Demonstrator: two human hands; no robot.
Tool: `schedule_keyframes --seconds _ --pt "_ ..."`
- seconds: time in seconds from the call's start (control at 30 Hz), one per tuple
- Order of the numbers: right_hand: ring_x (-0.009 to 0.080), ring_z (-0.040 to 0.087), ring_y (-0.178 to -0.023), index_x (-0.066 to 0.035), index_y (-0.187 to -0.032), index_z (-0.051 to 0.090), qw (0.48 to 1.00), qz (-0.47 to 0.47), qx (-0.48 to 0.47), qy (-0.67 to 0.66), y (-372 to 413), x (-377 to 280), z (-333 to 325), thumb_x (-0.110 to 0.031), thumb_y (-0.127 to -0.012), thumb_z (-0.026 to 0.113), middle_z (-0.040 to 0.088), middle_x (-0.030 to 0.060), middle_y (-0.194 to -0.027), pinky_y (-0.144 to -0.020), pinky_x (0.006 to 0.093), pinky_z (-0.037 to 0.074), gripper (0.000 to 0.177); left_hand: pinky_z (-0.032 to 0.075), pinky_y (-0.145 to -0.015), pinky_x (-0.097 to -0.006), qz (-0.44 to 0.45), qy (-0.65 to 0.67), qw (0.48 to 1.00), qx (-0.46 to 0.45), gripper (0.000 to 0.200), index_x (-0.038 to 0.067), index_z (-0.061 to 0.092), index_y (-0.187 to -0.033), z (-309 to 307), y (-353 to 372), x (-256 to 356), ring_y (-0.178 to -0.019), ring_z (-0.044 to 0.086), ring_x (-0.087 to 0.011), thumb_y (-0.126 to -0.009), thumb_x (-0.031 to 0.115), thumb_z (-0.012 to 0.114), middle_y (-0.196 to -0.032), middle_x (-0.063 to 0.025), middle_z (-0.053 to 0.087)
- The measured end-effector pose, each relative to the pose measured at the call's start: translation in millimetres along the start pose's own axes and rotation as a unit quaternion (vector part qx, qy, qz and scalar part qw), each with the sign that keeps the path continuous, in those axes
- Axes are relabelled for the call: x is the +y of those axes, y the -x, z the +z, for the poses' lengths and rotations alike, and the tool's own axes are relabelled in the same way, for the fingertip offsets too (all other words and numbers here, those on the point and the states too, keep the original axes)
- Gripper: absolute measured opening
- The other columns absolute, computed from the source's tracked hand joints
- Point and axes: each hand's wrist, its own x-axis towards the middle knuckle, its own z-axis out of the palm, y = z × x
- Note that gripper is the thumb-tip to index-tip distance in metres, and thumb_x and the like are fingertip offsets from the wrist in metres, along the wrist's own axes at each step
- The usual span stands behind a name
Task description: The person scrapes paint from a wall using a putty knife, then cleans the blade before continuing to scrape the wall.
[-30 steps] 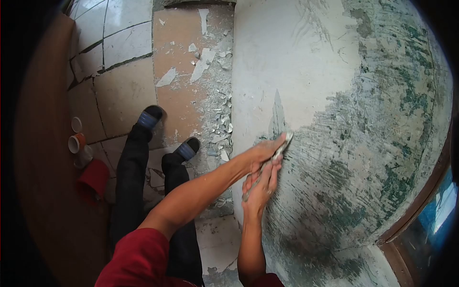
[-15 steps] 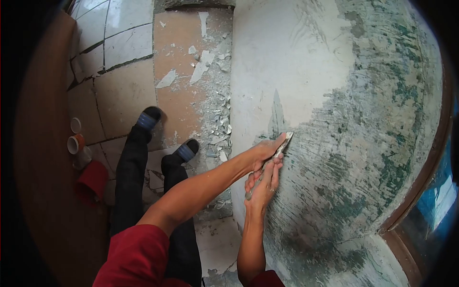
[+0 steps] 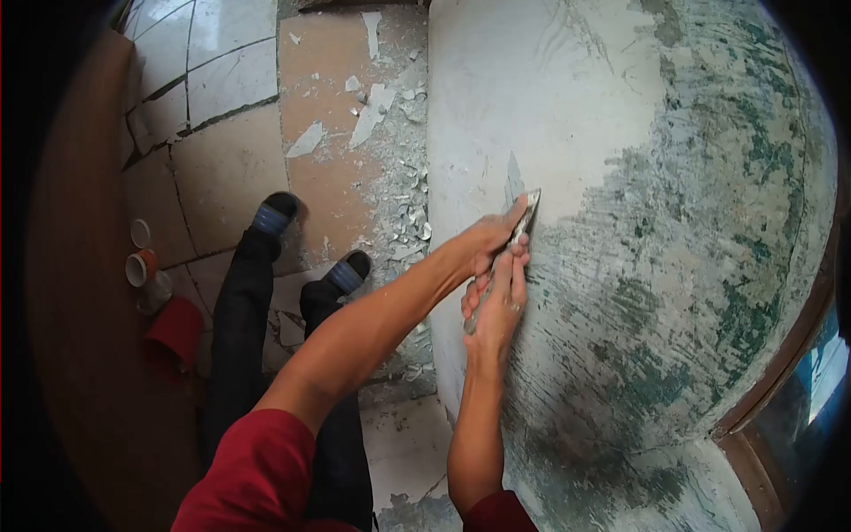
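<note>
Both of my hands hold a scraper (image 3: 530, 209) against the wall (image 3: 567, 97). My left hand (image 3: 495, 238) is closed around its blade end, with the thumb lying along the blade. Just below, my right hand (image 3: 501, 301) wraps the handle, whose rounded end shows beneath the fingers. The blade points up and slightly right, its tip at the ragged border between white paint and a rough grey-green stripped area (image 3: 638, 293). Beside the blade, a narrow grey stripped patch (image 3: 513, 177) cuts into the white paint.
Paint flakes (image 3: 409, 199) litter the floor along the wall, around an orange-brown tile (image 3: 328, 62). My slippered feet (image 3: 347, 273) stand nearby. At left are a red bucket (image 3: 174, 332), an orange-and-white cup (image 3: 140, 268) and a clear container (image 3: 156, 291). A brown frame (image 3: 784, 363) edges the wall at right.
Both hands and the scraper have moved upward along the wall, and the blade now lies higher at the edge of the white paint. The feet stay in place.
</note>
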Motion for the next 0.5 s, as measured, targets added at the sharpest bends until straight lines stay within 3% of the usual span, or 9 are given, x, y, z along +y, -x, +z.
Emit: schedule_keyframes --seconds 0.07,0.17,0.3,0.43,0.5 --pt "0.0057 0.036 -0.039 -0.011 -0.107 0.048 1.000 -0.004 0.030 0.002 11.4 7.1 4.1 -0.033 -0.097 0.043 0.043 -0.0009 -0.062 -0.031 0.0198 0.029 0.025 0.043 -0.047 -0.0296 -0.032 -0.015 0.999 -0.002 0.057 0.010 0.045 -0.068 -0.8 8.9 -3.7 -0.048 0.044 -0.0137 -0.083 0.065 0.048 -0.052 0.0015 0.040" --pt "0.0071 0.037 -0.038 -0.006 -0.117 0.047 0.999 -0.002 0.049 0.002 31.1 18.3 -15.8 -0.029 -0.097 0.042 0.039 -0.0006 -0.057 -0.032 0.0216 0.029 0.032 0.043 -0.046 -0.0278 -0.066 0.045 0.997 -0.024 0.056 0.010 0.046 -0.070 2.5 13.7 -36.5 -0.049 0.046 -0.0122 -0.083 0.065 0.048 -0.051 0.0013 0.040" --pt "0.0076 0.037 -0.038 -0.006 -0.117 0.047 1.000 0.019 0.010 -0.005 -3.6 -3.2 7.3 -0.032 -0.097 0.042 0.040 0.0000 -0.058 -0.032 0.0222 0.029 0.033 0.044 -0.047 -0.0282 -0.031 0.028 0.999 0.013 0.058 0.009 0.047 -0.070 -3.3 -2.6 -6.3 -0.049 0.047 -0.0132 -0.082 0.065 0.050 -0.053 0.0002 0.043" --pt "0.0084 0.038 -0.039 -0.006 -0.104 0.047 0.999 0.007 0.049 -0.016 15.8 8.6 5.2 -0.032 -0.096 0.043 0.039 0.0002 -0.058 -0.033 0.0222 0.030 0.028 0.046 -0.048 -0.0295 -0.032 0.020 0.999 -0.006 0.060 0.004 0.051 -0.073 -2.5 11.5 -10.7 -0.050 0.050 -0.0153 -0.081 0.063 0.054 -0.057 -0.0024 0.048" --pt "0.0081 0.038 -0.039 -0.007 -0.101 0.047 0.999 0.027 0.038 -0.027 16.8 10.7 -3.5 -0.032 -0.096 0.044 0.039 0.0005 -0.059 -0.032 0.0216 0.030 0.026 0.046 -0.050 -0.0265 -0.062 0.017 0.998 -0.006 0.056 0.008 0.047 -0.078 0.8 10.5 -16.8 -0.048 0.042 -0.0103 -0.082 0.064 0.052 -0.056 0.0020 0.043"
